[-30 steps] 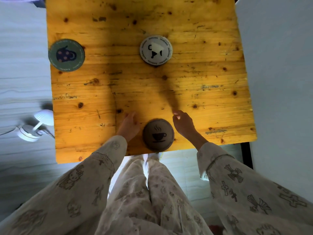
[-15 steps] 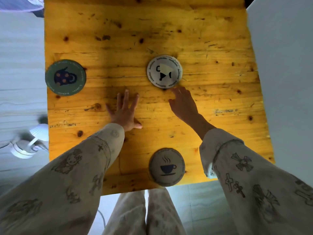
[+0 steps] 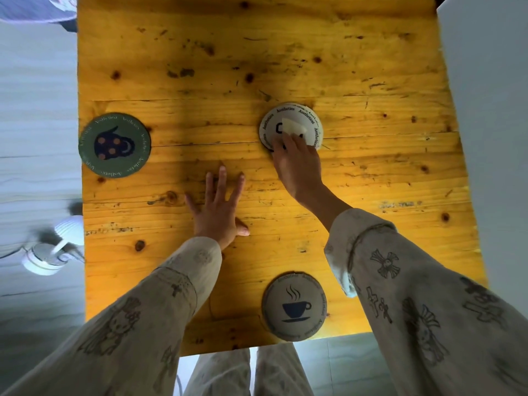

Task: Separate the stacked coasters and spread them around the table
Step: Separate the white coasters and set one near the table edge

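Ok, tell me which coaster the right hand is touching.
The white coaster, mid-table; the right hand rests on its near edge. The green and brown coasters lie untouched.

A small white lamp (image 3: pixel 50 250) (shell-shaped shade) stands on the pale floor (image 3: pixel 34 95).

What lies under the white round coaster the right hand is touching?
A dark edge shows beneath the white round coaster by the right hand, apparently another coaster; its face is covered, and so is any further stack.

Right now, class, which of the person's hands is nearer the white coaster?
The right hand: its fingers rest on the white coaster's near edge. The left hand lies flat on the table, apart from it, nearer the person and to its left.
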`<state>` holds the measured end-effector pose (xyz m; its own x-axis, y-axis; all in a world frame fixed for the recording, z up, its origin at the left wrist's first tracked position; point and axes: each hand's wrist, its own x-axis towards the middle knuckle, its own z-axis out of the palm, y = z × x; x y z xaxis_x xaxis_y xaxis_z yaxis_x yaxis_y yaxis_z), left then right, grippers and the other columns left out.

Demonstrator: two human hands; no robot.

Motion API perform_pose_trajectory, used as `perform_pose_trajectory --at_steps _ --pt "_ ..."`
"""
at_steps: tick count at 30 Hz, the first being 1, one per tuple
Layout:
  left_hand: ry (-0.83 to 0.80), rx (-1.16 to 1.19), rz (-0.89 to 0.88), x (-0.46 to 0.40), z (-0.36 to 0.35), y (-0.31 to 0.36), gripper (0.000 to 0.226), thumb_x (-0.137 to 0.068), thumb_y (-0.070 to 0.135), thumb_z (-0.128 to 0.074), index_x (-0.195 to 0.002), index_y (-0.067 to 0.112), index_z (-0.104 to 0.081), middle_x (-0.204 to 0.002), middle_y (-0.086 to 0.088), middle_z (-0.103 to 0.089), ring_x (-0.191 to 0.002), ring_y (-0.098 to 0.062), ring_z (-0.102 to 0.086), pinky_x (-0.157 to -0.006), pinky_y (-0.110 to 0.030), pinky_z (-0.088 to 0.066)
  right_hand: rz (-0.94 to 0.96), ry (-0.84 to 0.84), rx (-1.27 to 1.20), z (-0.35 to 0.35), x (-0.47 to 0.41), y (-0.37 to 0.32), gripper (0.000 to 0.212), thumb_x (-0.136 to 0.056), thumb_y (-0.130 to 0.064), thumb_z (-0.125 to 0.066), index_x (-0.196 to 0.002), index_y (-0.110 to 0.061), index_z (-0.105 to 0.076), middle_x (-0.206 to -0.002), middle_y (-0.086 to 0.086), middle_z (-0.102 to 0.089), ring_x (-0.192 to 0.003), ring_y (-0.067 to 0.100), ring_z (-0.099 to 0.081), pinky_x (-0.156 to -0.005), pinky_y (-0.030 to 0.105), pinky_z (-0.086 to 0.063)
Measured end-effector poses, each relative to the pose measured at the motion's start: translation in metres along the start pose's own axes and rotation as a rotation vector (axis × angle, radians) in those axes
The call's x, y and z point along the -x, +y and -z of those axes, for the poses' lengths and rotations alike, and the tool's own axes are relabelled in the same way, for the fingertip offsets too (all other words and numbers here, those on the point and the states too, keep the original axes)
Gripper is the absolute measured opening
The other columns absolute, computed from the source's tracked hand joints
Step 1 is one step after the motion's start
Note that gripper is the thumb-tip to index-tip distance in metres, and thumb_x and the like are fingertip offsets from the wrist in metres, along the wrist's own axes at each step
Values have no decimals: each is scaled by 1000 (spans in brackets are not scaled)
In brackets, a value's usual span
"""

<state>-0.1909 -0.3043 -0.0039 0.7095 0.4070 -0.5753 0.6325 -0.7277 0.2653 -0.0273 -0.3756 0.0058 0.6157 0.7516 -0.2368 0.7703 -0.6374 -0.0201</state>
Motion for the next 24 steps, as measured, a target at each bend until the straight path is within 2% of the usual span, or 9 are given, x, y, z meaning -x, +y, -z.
perform_pose_trajectory --at_steps 4,8,12,15,17,19,21,24 --pt "-3 10 -4 1 1 1 119 -64 44 -73 -136 41 22 -151 -1 30 -140 -26 24 -106 -70 -1 9 31 -60 8 14 7 40 -89 0 -45 -128 -1 -45 -128 17 -58 -120 32 -53 -87 44 -49" --pt "-26 14 -9 3 7 2 118 -66 43 -73 -137 40 20 -151 -1 30 -139 -27 25 -106 -69 -1 27 72 -85 16 35 36 43 -85 2 -50 -127 -3 -47 -120 18 -63 -112 34 -58 -84 43 -51" --pt "-36 41 24 2 13 12 105 -72 39 -69 -140 38 11 -153 -2 24 -140 -27 21 -107 -69 0 119 233 -87 21 65 73 41 -67 12 -62 -107 3 -64 -92 22 -73 -82 36 -71 -67 39 -57" --pt "53 44 -4 -4 11 38 84 -82 34 -59 -143 30 -1 -156 -8 12 -142 -30 14 -111 -65 -2 121 251 -72 20 84 106 49 -60 15 -67 -107 2 -66 -94 20 -75 -81 34 -72 -65 36 -58" --pt "127 13 -112 -7 5 68 77 -85 31 -56 -143 24 -6 -156 -13 3 -143 -33 7 -115 -57 -5 135 269 -74 16 96 131 50 -56 16 -69 -104 2 -68 -92 20 -75 -79 32 -73 -63 35 -59" --pt "197 2 -225 -10 -2 102 72 -85 28 -55 -143 21 -12 -154 -14 -7 -143 -33 -4 -116 -50 -14 139 272 -113 12 107 155 48 -56 18 -67 -101 2 -69 -93 20 -75 -79 33 -73 -63 37 -59" --pt "209 8 -306 -14 -11 138 66 -86 25 -55 -141 18 -19 -151 -14 -17 -141 -31 -14 -114 -45 -25 136 268 -138 9 119 182 47 -55 19 -66 -99 2 -70 -95 19 -75 -81 33 -73 -64 37 -59" --pt "190 1 -375 -23 -29 184 61 -87 25 -52 -140 16 -22 -149 -12 -23 -139 -29 -20 -113 -41 -26 139 235 -145 1 133 222 54 -52 23 -63 -102 3 -69 -100 21 -74 -89 35 -72 -70 40 -59"
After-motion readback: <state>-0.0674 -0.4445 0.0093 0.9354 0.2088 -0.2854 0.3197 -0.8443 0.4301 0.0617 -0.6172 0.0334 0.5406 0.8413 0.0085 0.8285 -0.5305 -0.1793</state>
